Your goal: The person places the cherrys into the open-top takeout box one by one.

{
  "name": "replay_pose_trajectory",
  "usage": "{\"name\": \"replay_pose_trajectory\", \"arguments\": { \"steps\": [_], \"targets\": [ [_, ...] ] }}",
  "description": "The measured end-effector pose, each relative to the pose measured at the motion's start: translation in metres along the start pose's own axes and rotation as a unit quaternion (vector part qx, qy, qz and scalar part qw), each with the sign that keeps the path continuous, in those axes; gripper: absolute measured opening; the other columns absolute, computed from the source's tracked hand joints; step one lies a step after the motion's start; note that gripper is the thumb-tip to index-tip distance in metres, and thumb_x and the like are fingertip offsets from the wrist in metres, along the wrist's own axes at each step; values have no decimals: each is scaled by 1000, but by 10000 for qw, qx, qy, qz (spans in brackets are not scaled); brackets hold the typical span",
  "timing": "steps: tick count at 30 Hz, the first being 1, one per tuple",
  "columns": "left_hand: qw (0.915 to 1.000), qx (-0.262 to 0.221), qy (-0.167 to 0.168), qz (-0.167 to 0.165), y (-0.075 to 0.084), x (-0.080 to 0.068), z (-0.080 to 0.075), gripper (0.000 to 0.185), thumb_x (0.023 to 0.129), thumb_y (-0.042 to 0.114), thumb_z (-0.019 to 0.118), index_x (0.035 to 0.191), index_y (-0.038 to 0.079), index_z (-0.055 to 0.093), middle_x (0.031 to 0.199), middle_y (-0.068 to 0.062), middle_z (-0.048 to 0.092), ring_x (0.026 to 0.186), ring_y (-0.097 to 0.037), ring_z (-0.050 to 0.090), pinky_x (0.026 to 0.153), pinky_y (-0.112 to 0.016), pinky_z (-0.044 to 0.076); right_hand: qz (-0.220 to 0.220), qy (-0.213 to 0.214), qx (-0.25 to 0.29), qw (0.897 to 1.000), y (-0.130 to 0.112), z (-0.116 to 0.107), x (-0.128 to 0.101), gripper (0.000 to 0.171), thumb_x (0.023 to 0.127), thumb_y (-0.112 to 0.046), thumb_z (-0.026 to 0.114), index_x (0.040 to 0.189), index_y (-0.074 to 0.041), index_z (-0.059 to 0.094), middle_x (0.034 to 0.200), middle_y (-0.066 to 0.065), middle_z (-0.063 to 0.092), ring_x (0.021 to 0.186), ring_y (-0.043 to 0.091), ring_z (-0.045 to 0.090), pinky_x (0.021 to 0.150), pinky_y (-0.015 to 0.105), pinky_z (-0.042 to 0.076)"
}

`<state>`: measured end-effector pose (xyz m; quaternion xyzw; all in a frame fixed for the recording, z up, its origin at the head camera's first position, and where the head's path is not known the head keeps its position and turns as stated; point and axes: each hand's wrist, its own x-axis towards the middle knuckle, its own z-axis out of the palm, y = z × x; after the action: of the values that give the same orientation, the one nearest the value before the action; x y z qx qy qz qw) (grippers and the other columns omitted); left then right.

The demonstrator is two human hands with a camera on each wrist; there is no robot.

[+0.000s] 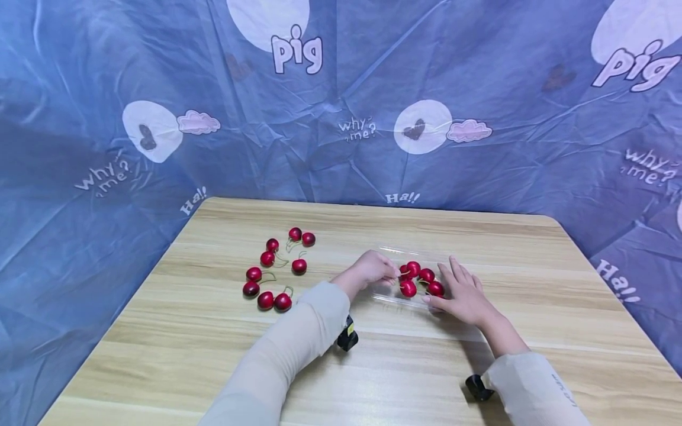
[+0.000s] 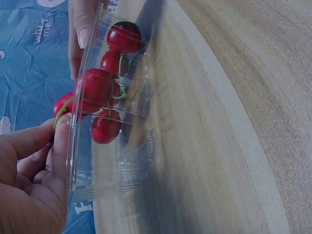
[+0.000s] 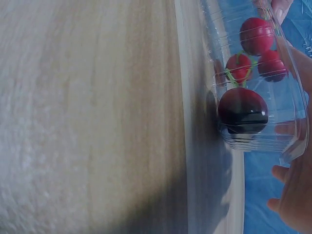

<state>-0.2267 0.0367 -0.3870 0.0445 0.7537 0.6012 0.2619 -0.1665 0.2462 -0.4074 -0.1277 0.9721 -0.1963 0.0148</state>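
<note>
A clear plastic box [image 1: 391, 299] sits on the table with several red cherries [image 1: 412, 269] inside. My left hand [image 1: 377, 269] is at the box's left part. In the left wrist view, its thumb and forefinger pinch a green stem [image 2: 59, 114], with a cherry [image 2: 62, 103] hanging from it at the rim. My right hand [image 1: 465, 293] lies at the box's right end, fingers spread and fairly straight, thumb along the near side. The right wrist view shows a dark red cherry [image 3: 243, 111] against the box's end wall, with the right hand partly hidden behind the plastic.
Left of the box, several more cherries [image 1: 267, 258] with stems lie on the wooden table [image 1: 176, 331] in a loose curve. A single cherry [image 1: 299, 266] lies nearest the left forearm's side of that group. Blue printed cloth [image 1: 341, 165] hangs behind the table.
</note>
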Motion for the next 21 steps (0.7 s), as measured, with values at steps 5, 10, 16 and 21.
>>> {"name": "replay_pose_trajectory", "arguments": {
  "steps": [5,10,16,21],
  "targets": [
    [9993,365,18,5,2,1,5,8,77,-5,58,81,-9,63,68,-17,62,47,-12,52,58,-26,54,13,-31,34,10000,-1,-1,-1,86,76,-51,55,132,5,23,138,28,5,122,46,8,95,63,5],
    [9966,821,30,81,3,2,10,7,76,-6,58,79,-8,64,66,-15,62,44,-10,50,51,-22,53,54,-23,42,10000,-1,-2,-1,86,76,-51,55,132,4,24,138,27,5,122,46,8,95,63,5],
    [9896,1434,8,140,5,-1,16,6,75,-4,59,78,-7,64,64,-11,61,45,-10,50,43,-16,48,69,-6,-39,10000,1,-2,-1,86,75,-52,55,132,4,24,138,28,6,121,48,9,94,64,6],
    [9805,1956,88,194,7,-4,19,7,75,-4,58,76,-6,65,60,-7,60,46,-10,50,42,-14,46,54,13,-41,10000,1,-1,-1,85,75,-51,56,132,5,25,137,29,6,119,50,9,94,65,6]
  ]
}}
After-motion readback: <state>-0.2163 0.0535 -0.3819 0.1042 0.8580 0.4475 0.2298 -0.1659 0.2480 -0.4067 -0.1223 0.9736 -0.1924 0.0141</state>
